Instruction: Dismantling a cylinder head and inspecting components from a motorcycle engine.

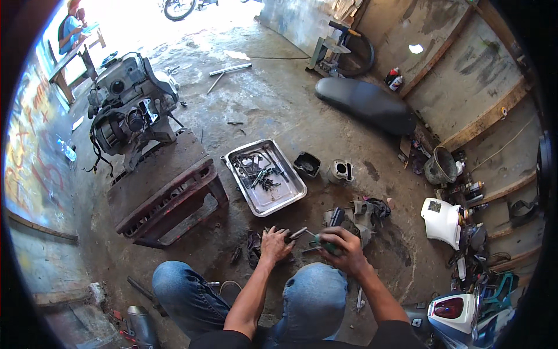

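Note:
Low in front of my knees, my left hand [275,245] is closed around a small dark part with a short silver metal cylinder [298,233] sticking out toward the right. My right hand [343,249] grips a screwdriver [329,246] by its green handle, close beside that cylinder. Whether the screwdriver touches the part I cannot tell. Beneath my left hand lie dark, greasy pieces [254,247] on the floor. Ahead, a silver metal tray [279,200] holds bolts and small dark parts [264,174].
Right of the tray stand a black box-like part [307,164] and an engine cylinder [340,171]. An engine [131,110] rests on a dark stand [174,198] at left. A motorcycle seat [366,102], white fairing [442,223] and bottles line the right wall. Far left, a person [71,32] sits.

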A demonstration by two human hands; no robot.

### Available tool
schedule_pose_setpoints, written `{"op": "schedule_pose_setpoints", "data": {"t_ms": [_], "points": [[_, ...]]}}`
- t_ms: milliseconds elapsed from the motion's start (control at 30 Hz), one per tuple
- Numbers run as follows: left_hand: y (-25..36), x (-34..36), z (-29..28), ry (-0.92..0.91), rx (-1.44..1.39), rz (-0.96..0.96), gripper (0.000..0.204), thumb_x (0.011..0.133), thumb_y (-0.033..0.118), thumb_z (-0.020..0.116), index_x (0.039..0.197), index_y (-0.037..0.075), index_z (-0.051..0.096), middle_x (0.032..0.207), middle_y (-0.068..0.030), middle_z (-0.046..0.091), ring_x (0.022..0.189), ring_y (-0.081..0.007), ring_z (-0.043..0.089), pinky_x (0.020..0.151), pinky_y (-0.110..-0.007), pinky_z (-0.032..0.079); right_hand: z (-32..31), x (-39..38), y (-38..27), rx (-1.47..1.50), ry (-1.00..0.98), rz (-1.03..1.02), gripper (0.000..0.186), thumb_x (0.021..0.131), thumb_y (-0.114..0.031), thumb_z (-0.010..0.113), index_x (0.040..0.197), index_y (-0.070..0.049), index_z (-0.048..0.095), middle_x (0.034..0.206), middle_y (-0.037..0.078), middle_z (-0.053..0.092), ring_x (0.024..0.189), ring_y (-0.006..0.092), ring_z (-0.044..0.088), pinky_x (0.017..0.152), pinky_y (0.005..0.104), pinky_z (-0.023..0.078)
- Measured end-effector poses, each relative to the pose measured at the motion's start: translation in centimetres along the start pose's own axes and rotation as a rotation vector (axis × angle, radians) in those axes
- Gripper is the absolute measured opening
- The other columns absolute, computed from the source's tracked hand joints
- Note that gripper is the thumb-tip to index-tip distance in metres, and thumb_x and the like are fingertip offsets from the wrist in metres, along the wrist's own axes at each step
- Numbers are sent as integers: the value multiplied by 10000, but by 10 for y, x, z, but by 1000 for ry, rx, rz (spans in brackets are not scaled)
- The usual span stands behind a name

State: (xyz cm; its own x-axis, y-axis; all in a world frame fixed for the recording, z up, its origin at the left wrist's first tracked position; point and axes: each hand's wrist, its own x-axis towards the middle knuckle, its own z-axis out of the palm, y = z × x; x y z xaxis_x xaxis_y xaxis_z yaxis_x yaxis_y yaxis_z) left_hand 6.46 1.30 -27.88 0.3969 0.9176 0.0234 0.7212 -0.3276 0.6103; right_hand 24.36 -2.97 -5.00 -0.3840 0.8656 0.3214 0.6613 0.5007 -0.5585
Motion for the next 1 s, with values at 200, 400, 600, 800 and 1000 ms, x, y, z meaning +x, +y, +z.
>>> {"op": "schedule_pose_setpoints", "data": {"t_ms": [200, 400, 600, 800, 1000], "points": [[4, -2, -4, -98, -12, 5, 453, 765, 419, 713, 1131, 152, 691, 1063, -35, 698, 1130, -328, 578, 964, -536, 430, 19, -77, -29, -28, 145, 187, 321, 734, -53, 774, 1024, -82, 640, 1038, 111, 657, 896, 312, 654, 779, 396, 534], [-9, -3, 2, -58, -79, -23, 457, 740, 412, 737, 1123, 166, 693, 1044, -38, 708, 1120, -334, 583, 957, -531, 430, 58, -152, -43, 18, 435, 496, 178, 881, -58, 612, 1057, -49, 592, 1065, 135, 614, 965, 303, 598, 853, 391, 488], [-2, 1, -27, -115, -155, -217, 462, 729, 366, 754, 1142, 169, 689, 1039, -130, 698, 1087, -357, 596, 955, -478, 444, 114, -217, 23, -88, 417, 861, 442, 851, -265, 664, 1210, -18, 594, 1137, 180, 615, 1004, 310, 627, 887, 417, 487], [-4, 4, -31, -75, -178, -97, 408, 743, 339, 744, 1097, 143, 694, 1047, -111, 708, 1038, -351, 605, 961, -504, 439, 102, -191, 20, 6, 317, 908, 443, 843, -249, 673, 1215, -19, 601, 1110, 177, 633, 988, 293, 639, 876, 404, 494], [-4, -2, -12, -42, -201, -106, 424, 809, 480, 707, 1120, 192, 704, 1091, -66, 712, 1173, -358, 560, 1019, -552, 393, 73, -205, 16, 77, 241, 945, 445, 836, -234, 681, 1220, -20, 609, 1083, 174, 650, 972, 277, 652, 866, 392, 500]]}}
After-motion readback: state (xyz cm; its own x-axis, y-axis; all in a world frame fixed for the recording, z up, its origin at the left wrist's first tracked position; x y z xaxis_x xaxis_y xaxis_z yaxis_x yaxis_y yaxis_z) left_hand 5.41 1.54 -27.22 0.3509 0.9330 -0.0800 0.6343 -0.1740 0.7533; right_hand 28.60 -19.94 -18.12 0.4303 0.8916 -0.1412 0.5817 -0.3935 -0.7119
